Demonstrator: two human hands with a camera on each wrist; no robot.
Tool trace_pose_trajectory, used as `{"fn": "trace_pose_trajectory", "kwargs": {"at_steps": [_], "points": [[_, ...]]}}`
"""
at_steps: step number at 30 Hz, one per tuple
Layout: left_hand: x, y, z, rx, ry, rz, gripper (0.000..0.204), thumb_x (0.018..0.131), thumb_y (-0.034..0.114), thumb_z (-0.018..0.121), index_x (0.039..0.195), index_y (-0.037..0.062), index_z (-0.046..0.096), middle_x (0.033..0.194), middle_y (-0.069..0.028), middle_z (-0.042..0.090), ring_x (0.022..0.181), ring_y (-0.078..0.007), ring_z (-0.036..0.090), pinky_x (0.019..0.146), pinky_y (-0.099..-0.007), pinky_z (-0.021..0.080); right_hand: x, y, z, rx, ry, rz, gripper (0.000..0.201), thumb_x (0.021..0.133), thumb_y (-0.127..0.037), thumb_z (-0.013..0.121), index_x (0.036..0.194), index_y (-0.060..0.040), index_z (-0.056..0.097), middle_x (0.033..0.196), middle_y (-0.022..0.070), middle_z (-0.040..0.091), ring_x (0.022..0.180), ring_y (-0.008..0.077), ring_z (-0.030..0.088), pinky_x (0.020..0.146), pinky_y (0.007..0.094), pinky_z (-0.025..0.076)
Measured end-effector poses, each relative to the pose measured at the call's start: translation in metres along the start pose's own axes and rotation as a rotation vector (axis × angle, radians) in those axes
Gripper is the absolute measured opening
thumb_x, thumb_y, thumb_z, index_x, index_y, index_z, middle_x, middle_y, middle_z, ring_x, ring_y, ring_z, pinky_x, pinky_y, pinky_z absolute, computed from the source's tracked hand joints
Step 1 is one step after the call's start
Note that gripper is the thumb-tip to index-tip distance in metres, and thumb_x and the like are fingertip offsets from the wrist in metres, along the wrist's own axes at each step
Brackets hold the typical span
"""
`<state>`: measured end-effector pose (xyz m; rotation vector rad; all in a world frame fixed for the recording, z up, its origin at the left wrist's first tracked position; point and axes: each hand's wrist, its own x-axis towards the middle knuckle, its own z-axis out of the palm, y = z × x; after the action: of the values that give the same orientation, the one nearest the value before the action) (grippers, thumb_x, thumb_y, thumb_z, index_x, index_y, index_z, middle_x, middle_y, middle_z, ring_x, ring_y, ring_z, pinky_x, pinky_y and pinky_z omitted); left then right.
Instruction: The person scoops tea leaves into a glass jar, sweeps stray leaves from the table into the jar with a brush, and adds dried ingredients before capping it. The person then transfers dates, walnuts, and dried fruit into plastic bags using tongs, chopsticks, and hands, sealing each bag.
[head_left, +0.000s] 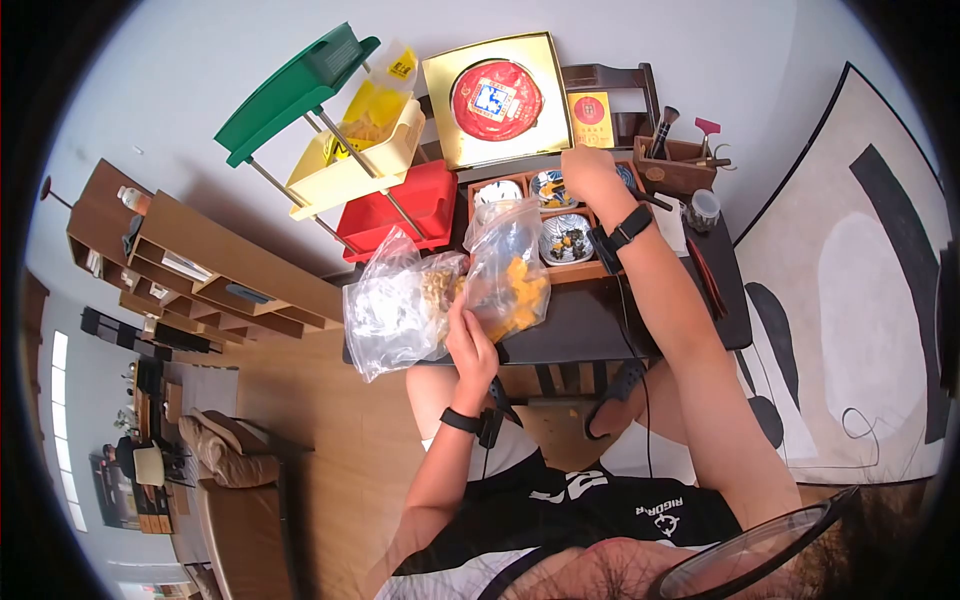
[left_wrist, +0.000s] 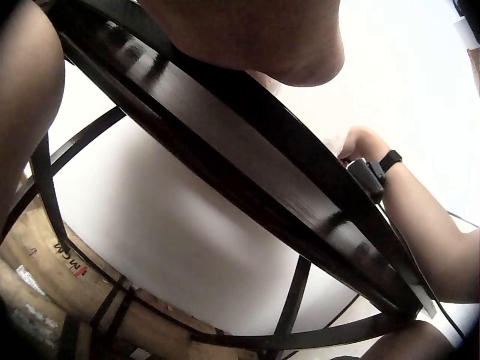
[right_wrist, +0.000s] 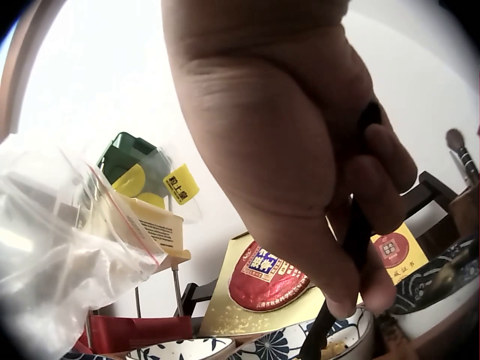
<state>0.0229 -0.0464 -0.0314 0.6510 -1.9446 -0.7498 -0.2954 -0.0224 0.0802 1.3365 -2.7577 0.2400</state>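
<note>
My right hand [head_left: 592, 178] is over the back of a wooden tray [head_left: 585, 270] of patterned bowls. Its thumb and fingers pinch a slim black tool [right_wrist: 319, 334], whose lower end overlaps a blue-and-white bowl [right_wrist: 360, 339] with yellowish bits in it. My left hand [head_left: 472, 345], at the table's front edge, grips the lower side of a clear plastic bag [head_left: 510, 250] holding orange-yellow pieces [head_left: 525, 290]. Another clear bag [head_left: 390, 305] with brownish pieces lies left of it. Most of the left hand is out of sight in the left wrist view. A nearer bowl [head_left: 566, 238] contains dark and yellow bits.
A three-tier rack with green [head_left: 300, 85], cream and red trays [head_left: 410, 215] stands left. Behind the bowls leans a gold box [head_left: 497, 100] with a red round disc. At right are a wooden holder [head_left: 675, 165] with brushes and a small clear jar [head_left: 703, 208].
</note>
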Motion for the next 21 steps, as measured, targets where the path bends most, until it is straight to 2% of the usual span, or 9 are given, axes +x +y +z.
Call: {"fn": "trace_pose_trajectory", "kwargs": {"at_steps": [1, 2, 8, 10, 11, 14, 16, 19, 21], "points": [[0.000, 0.000, 0.000, -0.010, -0.001, 0.005, 0.036, 0.108, 0.005, 0.041, 0.141, -0.0009, 0.053, 0.118, -0.0238, 0.069, 0.102, -0.0285, 0.069, 0.089, -0.0349, 0.051, 0.000, -0.001, -0.002, -0.012, -0.019, 0.008, 0.021, 0.089, -0.011, 0.064, 0.103, -0.0063, 0.079, 0.107, 0.0171, 0.077, 0.101, 0.0327, 0.075, 0.083, 0.0416, 0.059], [0.000, -0.001, 0.000, -0.010, -0.001, 0.003, 0.036, 0.108, 0.005, 0.041, 0.141, -0.0009, 0.053, 0.118, -0.0238, 0.069, 0.102, -0.0285, 0.069, 0.089, -0.0349, 0.051, 0.000, -0.001, -0.003, -0.025, -0.038, 0.015, 0.021, 0.089, -0.011, 0.064, 0.103, -0.0061, 0.079, 0.108, 0.0173, 0.077, 0.102, 0.0329, 0.075, 0.083, 0.0417, 0.059], [0.003, 0.003, 0.001, -0.009, 0.016, 0.072, 0.036, 0.108, 0.005, 0.040, 0.142, -0.0009, 0.053, 0.124, -0.0252, 0.068, 0.106, -0.0319, 0.068, 0.093, -0.0358, 0.050, -0.002, -0.002, -0.006, -0.033, -0.054, -0.006, 0.020, 0.086, -0.008, 0.068, 0.103, -0.0056, 0.079, 0.108, 0.0163, 0.077, 0.102, 0.0325, 0.075, 0.083, 0.0419, 0.059], [0.004, 0.007, 0.001, 0.012, 0.042, 0.119, 0.033, 0.107, 0.002, 0.042, 0.137, -0.0039, 0.054, 0.119, -0.0281, 0.069, 0.105, -0.0396, 0.070, 0.089, -0.0386, 0.052, -0.001, -0.002, -0.007, -0.037, -0.076, -0.008, 0.021, 0.086, -0.008, 0.068, 0.103, -0.0060, 0.079, 0.108, 0.0158, 0.077, 0.102, 0.0323, 0.075, 0.083, 0.0418, 0.059], [0.004, 0.006, 0.001, 0.013, 0.040, 0.118, 0.033, 0.107, 0.002, 0.042, 0.137, -0.0039, 0.054, 0.119, -0.0281, 0.069, 0.105, -0.0396, 0.070, 0.089, -0.0386, 0.052, -0.001, -0.002, -0.007, -0.041, -0.094, -0.012, 0.021, 0.085, -0.007, 0.069, 0.104, -0.0064, 0.079, 0.108, 0.0153, 0.077, 0.103, 0.0320, 0.075, 0.083, 0.0417, 0.059], [0.002, 0.004, -0.001, -0.003, -0.002, 0.021, 0.033, 0.107, 0.002, 0.042, 0.137, -0.0037, 0.054, 0.115, -0.0281, 0.069, 0.100, -0.0388, 0.071, 0.085, -0.0384, 0.053, -0.005, -0.004, -0.011, -0.038, -0.088, -0.012, 0.022, 0.084, -0.008, 0.070, 0.105, -0.0069, 0.079, 0.109, 0.0149, 0.077, 0.103, 0.0317, 0.075, 0.084, 0.0415, 0.059], [0.001, 0.005, -0.002, -0.018, -0.038, -0.046, 0.035, 0.108, 0.006, 0.041, 0.140, -0.0027, 0.053, 0.116, -0.0273, 0.069, 0.100, -0.0339, 0.070, 0.087, -0.0374, 0.052, -0.005, -0.003, -0.014, -0.036, -0.116, -0.012, 0.023, 0.084, -0.008, 0.069, 0.105, -0.0065, 0.079, 0.109, 0.0155, 0.077, 0.103, 0.0318, 0.074, 0.084, 0.0416, 0.059], [0.003, 0.002, 0.001, 0.006, 0.026, 0.098, 0.035, 0.108, 0.006, 0.041, 0.140, -0.0022, 0.053, 0.113, -0.0266, 0.070, 0.092, -0.0308, 0.070, 0.081, -0.0358, 0.052, -0.003, -0.001, -0.012, 0.004, -0.116, -0.002, 0.022, 0.084, -0.006, 0.068, 0.104, -0.0033, 0.077, 0.108, 0.0181, 0.076, 0.103, 0.0344, 0.074, 0.085, 0.0437, 0.059], [0.001, 0.000, 0.001, 0.008, 0.015, 0.080, 0.035, 0.108, 0.005, 0.041, 0.140, -0.0020, 0.053, 0.113, -0.0260, 0.070, 0.090, -0.0294, 0.069, 0.080, -0.0353, 0.051, -0.004, 0.000, -0.011, 0.040, -0.089, 0.010, 0.022, 0.083, -0.004, 0.067, 0.102, -0.0005, 0.076, 0.106, 0.0201, 0.076, 0.102, 0.0369, 0.074, 0.086, 0.0457, 0.059]]}}
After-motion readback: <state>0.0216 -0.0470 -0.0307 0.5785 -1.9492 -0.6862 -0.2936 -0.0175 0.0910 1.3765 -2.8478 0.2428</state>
